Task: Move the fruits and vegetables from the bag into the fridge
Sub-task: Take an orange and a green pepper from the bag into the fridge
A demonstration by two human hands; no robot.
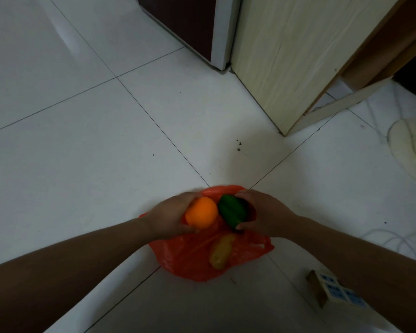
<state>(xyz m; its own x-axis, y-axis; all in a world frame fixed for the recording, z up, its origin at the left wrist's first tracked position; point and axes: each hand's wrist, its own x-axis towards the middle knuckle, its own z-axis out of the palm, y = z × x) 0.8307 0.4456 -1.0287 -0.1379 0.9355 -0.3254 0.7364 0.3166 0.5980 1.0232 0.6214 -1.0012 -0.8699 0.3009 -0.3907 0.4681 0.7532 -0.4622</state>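
Unloading step: left hand [168, 216] is curling its fingers round the orange [201, 213], right hand [264, 213] gripping the green pepper [232, 211], both just above the red bag [202, 258] on the floor; next, probably carrying them to the far fridge [192, 27], yellowish piece [221, 251] remaining.

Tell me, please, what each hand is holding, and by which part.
The left hand cups the orange from its left side, fingers above, thumb beneath. The right hand grips the green pepper by its right side.
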